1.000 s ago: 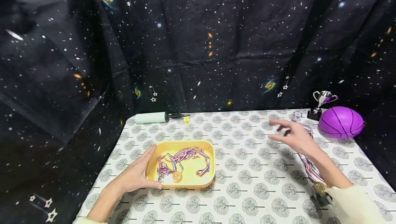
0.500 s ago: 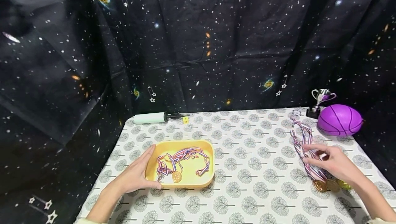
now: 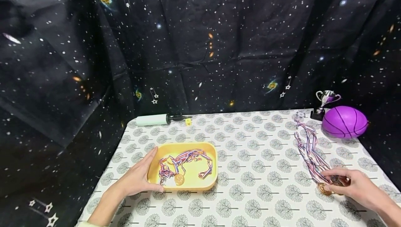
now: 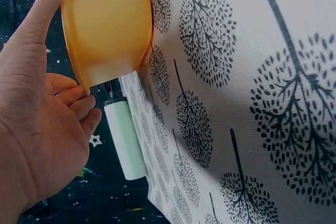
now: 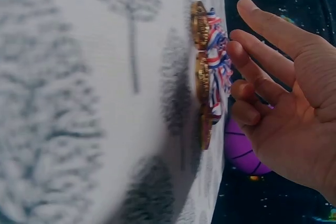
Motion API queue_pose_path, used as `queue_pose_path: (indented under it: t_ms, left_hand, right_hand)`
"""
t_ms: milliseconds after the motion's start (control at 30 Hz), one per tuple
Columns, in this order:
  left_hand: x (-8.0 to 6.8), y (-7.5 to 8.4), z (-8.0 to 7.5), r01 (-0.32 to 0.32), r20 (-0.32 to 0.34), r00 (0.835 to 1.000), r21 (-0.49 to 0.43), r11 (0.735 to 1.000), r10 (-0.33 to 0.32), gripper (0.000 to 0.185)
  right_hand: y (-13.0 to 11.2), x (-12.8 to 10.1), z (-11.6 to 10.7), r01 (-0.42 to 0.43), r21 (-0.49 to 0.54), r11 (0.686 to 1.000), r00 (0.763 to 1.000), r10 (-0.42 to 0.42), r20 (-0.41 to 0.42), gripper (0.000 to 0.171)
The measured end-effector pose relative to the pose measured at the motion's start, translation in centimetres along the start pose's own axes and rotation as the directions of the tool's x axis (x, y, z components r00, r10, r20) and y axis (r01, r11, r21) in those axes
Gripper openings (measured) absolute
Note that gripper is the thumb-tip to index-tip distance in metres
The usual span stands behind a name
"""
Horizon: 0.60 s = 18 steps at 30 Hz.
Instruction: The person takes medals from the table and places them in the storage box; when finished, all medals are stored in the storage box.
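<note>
Looking down from the head view first: the left hand (image 3: 138,178) rests flat against the near-left side of the shallow yellow plastic tray (image 3: 200,184), fingers straight, bracing rather than gripping it; one gold medal on a striped ribbon (image 3: 179,179) already lies inside. Over by the table's right edge the right hand (image 3: 354,185) is down on the bunch of gold medals with red-white-blue ribbons (image 3: 323,187), whose ribbons trail back toward the far-right corner, where a small silver trophy cup (image 3: 324,101) and a purple ball (image 3: 344,122) sit. A pale green hand pump (image 3: 153,119) lies along the far edge. From the left wrist, the palm and fingers (image 4: 79,103) lie open on the tray's rim. From the right wrist, the fingers (image 5: 252,85) curl loosely at the medals (image 5: 202,77), touching the ribbon but not clearly pinching yet, so I'd call that hand still open. My read: this is the pick-up step for another medal, and next needs a clean pinch on just one disc, lifted without dragging its neighbours.
</note>
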<state>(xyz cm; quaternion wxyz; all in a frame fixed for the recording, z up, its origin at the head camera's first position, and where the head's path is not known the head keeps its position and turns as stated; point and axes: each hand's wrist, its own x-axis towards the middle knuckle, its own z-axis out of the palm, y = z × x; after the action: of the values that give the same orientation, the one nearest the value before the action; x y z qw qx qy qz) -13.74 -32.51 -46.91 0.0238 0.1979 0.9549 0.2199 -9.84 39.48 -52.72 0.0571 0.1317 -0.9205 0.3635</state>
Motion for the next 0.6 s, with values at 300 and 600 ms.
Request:
queue_pose_path:
  t_ms: [300,600]
  left_hand:
    - [0.0,0.1,0.1,0.001,0.007,1.000,-0.002,1.000,-0.001,0.146]
    - [0.0,0.0,0.1,0.005,0.008,1.000,-0.009,1.000,-0.005,0.146]
  right_hand:
    - [0.7,-1.0,1.4,0.076,-0.084,0.994,0.995,-0.081,-0.062,0.041]
    - [1.2,-1.3,1.7,0.154,-0.115,0.981,0.984,-0.163,-0.071,0.048]
